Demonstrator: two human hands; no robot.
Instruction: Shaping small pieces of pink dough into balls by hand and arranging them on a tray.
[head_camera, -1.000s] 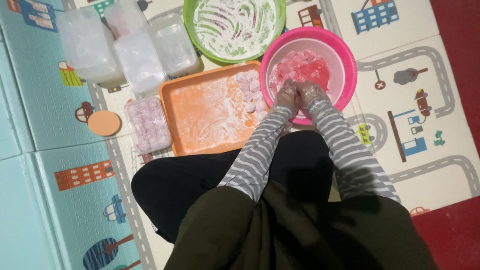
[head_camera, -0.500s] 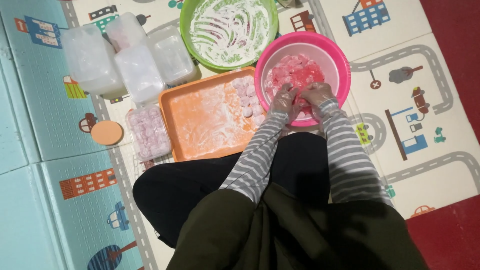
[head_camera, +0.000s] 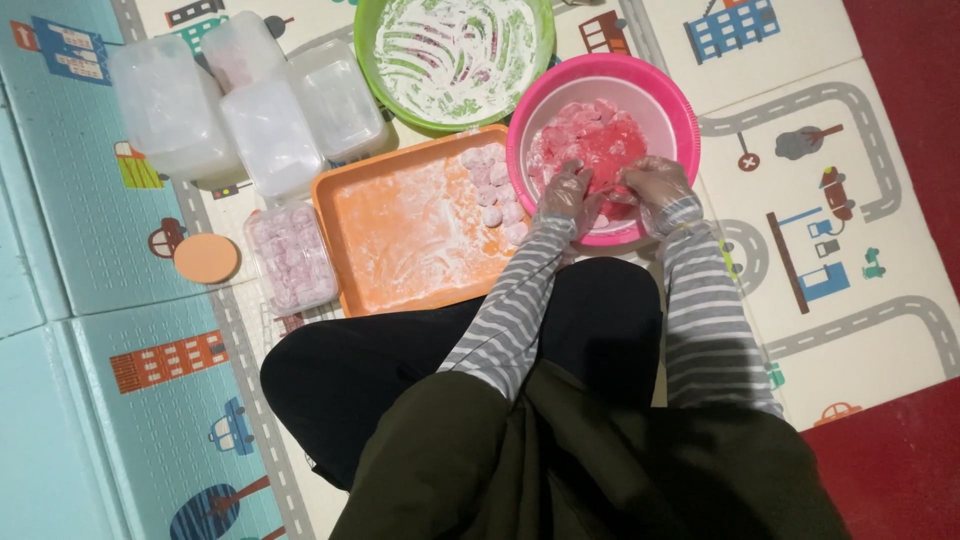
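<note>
Both my left hand (head_camera: 568, 195) and right hand (head_camera: 655, 185) were clamped on pink dough (head_camera: 600, 145) in the pink bowl (head_camera: 670, 100); only one column of balls (head_camera: 495, 190) lay on the orange tray (head_camera: 400, 230), so much remained.

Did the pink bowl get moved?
No. The pink bowl keeps its place against the orange tray and green bowl; only the camera shifted.

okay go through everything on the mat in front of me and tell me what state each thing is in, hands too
Left hand: gloved, in the pink dough.
Right hand: gloved, in the pink dough.
Pink bowl: holds pink dough.
Green bowl: floured, no dough seen.
Orange tray: floured, dough balls along its right side.
Small clear box: filled with pink balls.
Clear containers: grouped together, contents unclear.
</note>
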